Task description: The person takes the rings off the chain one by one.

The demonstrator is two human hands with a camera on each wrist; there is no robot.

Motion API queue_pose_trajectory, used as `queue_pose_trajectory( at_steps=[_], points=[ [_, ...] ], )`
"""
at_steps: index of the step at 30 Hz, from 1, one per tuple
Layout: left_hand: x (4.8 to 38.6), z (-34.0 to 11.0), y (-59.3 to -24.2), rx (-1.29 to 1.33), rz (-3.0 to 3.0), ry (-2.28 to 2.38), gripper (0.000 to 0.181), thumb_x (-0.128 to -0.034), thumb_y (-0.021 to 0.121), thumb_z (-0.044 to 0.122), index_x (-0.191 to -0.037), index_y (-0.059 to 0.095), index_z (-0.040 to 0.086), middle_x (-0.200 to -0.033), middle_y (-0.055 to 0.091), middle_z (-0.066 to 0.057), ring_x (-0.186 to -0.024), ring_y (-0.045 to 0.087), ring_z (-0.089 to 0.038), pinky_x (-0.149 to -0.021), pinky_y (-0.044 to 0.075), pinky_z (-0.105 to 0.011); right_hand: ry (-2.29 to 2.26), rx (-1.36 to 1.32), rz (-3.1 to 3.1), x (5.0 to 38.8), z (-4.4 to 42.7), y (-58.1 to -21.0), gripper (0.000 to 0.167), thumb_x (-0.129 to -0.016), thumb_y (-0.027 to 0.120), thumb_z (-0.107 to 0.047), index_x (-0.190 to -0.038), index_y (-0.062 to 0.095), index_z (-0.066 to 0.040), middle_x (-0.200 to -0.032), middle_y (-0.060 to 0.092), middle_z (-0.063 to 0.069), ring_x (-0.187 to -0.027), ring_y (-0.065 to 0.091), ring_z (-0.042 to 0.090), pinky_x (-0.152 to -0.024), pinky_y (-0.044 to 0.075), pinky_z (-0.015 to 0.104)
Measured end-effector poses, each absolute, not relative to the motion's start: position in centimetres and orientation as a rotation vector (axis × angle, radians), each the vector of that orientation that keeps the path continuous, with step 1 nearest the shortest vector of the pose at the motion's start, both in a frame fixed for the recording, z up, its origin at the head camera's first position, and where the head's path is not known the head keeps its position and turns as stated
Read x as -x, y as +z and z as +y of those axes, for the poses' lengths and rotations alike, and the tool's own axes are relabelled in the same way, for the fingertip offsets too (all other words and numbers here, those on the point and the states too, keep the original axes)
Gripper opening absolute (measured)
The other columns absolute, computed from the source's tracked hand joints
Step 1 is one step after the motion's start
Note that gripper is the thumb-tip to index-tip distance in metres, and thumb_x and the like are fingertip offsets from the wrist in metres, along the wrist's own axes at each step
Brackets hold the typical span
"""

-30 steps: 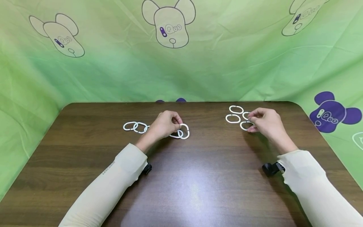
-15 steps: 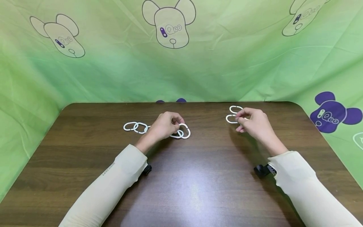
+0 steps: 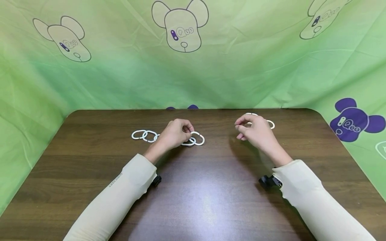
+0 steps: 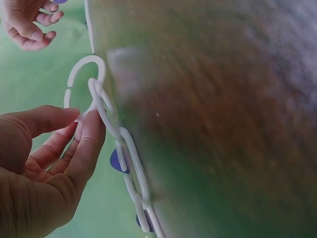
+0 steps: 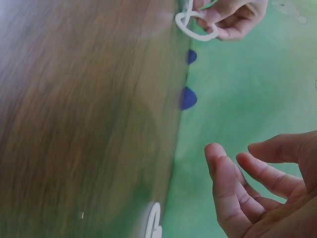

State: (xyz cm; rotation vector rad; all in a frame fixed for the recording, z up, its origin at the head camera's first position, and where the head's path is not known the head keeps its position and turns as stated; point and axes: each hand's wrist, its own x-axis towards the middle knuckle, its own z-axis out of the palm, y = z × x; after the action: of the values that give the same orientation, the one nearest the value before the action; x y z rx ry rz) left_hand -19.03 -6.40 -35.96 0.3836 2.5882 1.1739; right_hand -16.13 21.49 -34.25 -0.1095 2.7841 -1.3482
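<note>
My left hand (image 3: pixel 178 132) pinches the end link (image 4: pixel 88 58) of a white plastic chain between thumb and index finger. That link is an oval ring with a small gap in its side. From it the linked chain (image 4: pixel 138 158) runs on behind the hand, partly hidden, and its far links lie on the table at the left in the head view. Over the right part of the table hovers my right hand (image 3: pixel 256 130), its fingers loosely bent. In the right wrist view, nothing is between its thumb and fingertips.
Loose white links (image 3: pixel 272 124) lie behind the right hand, mostly covered by it in the head view. A brown wooden table (image 3: pixel 193 187) stands against a green printed cloth (image 3: pixel 223 80), which rises along its back edge.
My right hand has moved left from the loose links, uncovering one on its right. My left hand has stayed almost still, while the end link has tipped lower and to the right.
</note>
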Motion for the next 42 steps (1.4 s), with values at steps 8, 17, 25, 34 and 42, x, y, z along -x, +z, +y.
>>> queue_pose_trajectory(
  at_steps=[8,17,25,34,42],
  points=[
    [19.0,-6.5,-35.9,-0.381,2.606,1.161,0.015,-0.0860,0.064,-0.005,-0.096,0.072,0.003,-0.082,0.064,-0.001,-0.074,0.057,-0.012,-0.067,0.045,-0.021,-1.361,0.167,2.765,16.2,19.7,-34.3,0.018,-0.098,0.062,-0.002,-0.111,0.068,0.009,-0.105,0.071,0.029,-0.068,0.071,0.008,-0.064,0.059,0.020],
    [19.0,-6.4,-35.9,-0.356,2.577,1.208,0.017,-0.0885,0.062,-0.006,-0.100,0.070,0.003,-0.083,0.062,-0.002,-0.072,0.058,-0.012,-0.066,0.046,-0.020,-1.450,0.216,2.675,16.3,17.4,-35.1,0.018,-0.098,0.064,0.001,-0.113,0.067,0.010,-0.107,0.071,0.030,-0.079,0.072,0.016,-0.070,0.062,0.023],
    [19.1,-6.3,-36.0,-0.323,2.552,1.244,0.013,-0.0917,0.061,-0.005,-0.099,0.068,0.003,-0.081,0.062,-0.002,-0.070,0.063,-0.012,-0.062,0.050,-0.019,-1.514,0.217,2.611,16.6,15.7,-35.9,0.020,-0.095,0.065,0.002,-0.114,0.068,0.010,-0.107,0.073,0.027,-0.088,0.073,0.027,-0.073,0.063,0.026],
    [19.2,-6.2,-36.1,-0.284,2.558,1.270,0.009,-0.0934,0.063,-0.003,-0.095,0.068,0.004,-0.080,0.066,-0.003,-0.069,0.061,-0.011,-0.060,0.048,-0.019,-1.576,0.163,2.517,17.2,14.6,-36.3,0.023,-0.095,0.065,0.001,-0.116,0.067,0.009,-0.102,0.074,0.024,-0.086,0.074,0.024,-0.074,0.064,0.029],
    [19.2,-6.3,-36.0,-0.270,2.581,1.234,0.007,-0.0935,0.066,0.002,-0.099,0.070,0.003,-0.085,0.068,-0.004,-0.071,0.059,-0.012,-0.064,0.046,-0.020,-1.643,0.141,2.449,17.5,13.6,-36.5,0.021,-0.096,0.063,0.005,-0.116,0.065,0.010,-0.108,0.069,0.030,-0.078,0.073,0.016,-0.073,0.065,0.031]
  ],
)
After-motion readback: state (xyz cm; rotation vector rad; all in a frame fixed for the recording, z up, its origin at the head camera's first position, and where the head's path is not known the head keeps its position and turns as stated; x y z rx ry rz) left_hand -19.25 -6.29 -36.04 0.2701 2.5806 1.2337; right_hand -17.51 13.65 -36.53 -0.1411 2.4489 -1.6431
